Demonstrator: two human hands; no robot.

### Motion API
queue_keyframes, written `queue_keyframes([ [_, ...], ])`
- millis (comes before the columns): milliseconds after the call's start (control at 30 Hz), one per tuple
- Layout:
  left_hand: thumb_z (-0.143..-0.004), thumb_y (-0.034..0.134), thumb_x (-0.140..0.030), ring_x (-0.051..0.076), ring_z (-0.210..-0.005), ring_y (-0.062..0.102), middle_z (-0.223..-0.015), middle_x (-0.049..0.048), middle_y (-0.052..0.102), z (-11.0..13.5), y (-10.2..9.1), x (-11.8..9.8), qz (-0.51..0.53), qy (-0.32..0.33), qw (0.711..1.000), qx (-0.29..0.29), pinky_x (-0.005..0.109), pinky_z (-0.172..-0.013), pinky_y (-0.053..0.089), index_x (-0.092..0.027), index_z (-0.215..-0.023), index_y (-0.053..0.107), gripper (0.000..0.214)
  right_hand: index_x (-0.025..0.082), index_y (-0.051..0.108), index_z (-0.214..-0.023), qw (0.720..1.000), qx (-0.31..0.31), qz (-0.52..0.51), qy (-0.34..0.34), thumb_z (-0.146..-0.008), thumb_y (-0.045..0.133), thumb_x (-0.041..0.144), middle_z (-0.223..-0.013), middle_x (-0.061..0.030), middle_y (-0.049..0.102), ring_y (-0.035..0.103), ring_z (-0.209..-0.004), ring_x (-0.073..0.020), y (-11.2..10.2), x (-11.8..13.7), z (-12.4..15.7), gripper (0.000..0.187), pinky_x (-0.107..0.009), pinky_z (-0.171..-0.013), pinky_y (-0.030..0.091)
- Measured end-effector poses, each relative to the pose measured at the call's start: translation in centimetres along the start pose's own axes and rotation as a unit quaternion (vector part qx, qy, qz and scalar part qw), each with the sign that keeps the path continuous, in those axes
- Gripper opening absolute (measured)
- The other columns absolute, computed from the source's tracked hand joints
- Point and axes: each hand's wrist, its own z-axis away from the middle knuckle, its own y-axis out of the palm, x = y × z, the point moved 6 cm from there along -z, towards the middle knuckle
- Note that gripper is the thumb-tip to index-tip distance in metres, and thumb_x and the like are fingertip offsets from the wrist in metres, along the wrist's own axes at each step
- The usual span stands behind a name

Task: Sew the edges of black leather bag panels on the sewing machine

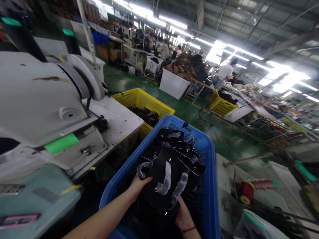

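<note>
The black bag (157, 166) lies in the blue basket (211, 176), its handles (167, 174) plastic-wrapped, probably against scratches. My left hand (139, 186) grips its left edge, likely to steady it; my right hand (183, 214) meets its near right side, but whether it grips I cannot tell. A table (122, 114) stands left.

A sewing machine (42, 99), a red thread spool (246, 192) and overhead tube lights (173, 22) mark a sewing factory.

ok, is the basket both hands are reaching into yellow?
No, the left hand and right hand are in a blue plastic basket; the yellow plastic crate stands beyond it.
</note>
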Motion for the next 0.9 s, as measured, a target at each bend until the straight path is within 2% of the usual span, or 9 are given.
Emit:
queue_keyframes([
  [133,-0.064,0.086,-0.034,0.03,-0.099,0.071,-0.115,0.0153,0.07,1.6,0.7,-1.3,-0.006,0.039,0.999,0.024,0.042,-0.088,0.057,-0.019,-0.128,0.046,0.077,0.014,0.074,-0.101,1.0,0.004,-0.016,-0.019,-0.066,0.081,0.038,-0.107,-0.0107,0.074,0.063,-0.115,-0.0303,1.2,0.6,1.6,0.043,-0.043,-0.103,0.045],
  [300,-0.067,0.083,-0.038,0.03,-0.113,0.065,-0.124,0.0134,0.067,4.4,2.0,-3.4,-0.018,0.101,0.993,0.052,0.041,-0.098,0.052,-0.02,-0.125,0.052,0.068,0.014,0.075,-0.101,0.999,-0.002,-0.036,-0.035,-0.065,0.081,0.037,-0.113,-0.0107,0.073,0.06,-0.119,-0.0302,2.8,1.4,4.3,0.043,-0.043,-0.105,0.043],
  [500,-0.075,0.074,-0.046,0.031,-0.12,0.061,-0.131,0.0123,0.063,8.7,4.0,-4.5,-0.026,0.152,0.984,0.092,0.043,-0.101,0.049,-0.02,-0.132,0.05,0.067,0.017,0.075,-0.102,0.997,-0.017,-0.021,-0.068,-0.065,0.079,0.041,-0.117,-0.0094,0.071,0.057,-0.123,-0.0303,2.6,2.6,7.9,0.044,-0.044,-0.108,0.04],
  [667,-0.077,0.072,-0.048,0.033,-0.124,0.057,-0.134,0.0102,0.062,12.5,5.2,-4.9,-0.013,0.16,0.981,0.11,0.042,-0.101,0.05,-0.021,-0.133,0.05,0.066,0.022,0.077,-0.08,0.995,-0.076,0.002,-0.065,-0.056,0.078,0.039,-0.108,-0.0086,0.074,0.058,-0.12,-0.036,1.1,4.0,10.9,0.029,-0.05,-0.105,0.043],
  [767,-0.075,0.074,-0.048,0.035,-0.123,0.058,-0.133,0.0111,0.063,14.6,5.8,-5.7,0.016,0.145,0.982,0.118,0.044,-0.1,0.05,-0.021,-0.137,0.048,0.072,0.027,0.075,-0.073,0.987,-0.114,0.012,-0.112,-0.052,0.078,0.036,-0.105,-0.0068,0.075,0.061,-0.116,-0.0372,1.2,5.7,13.0,0.023,-0.05,-0.101,0.046],
  [900,-0.073,0.076,-0.048,0.034,-0.122,0.058,-0.131,0.0111,0.064,17.6,6.5,-8.0,0.062,0.153,0.976,0.141,0.044,-0.103,0.049,-0.021,-0.139,0.046,0.077,0.024,0.073,-0.071,0.976,-0.128,0.021,-0.173,-0.05,0.079,0.034,-0.094,-0.0053,0.076,0.065,-0.108,-0.0341,2.2,7.6,15.7,0.024,-0.051,-0.1,0.047],
])
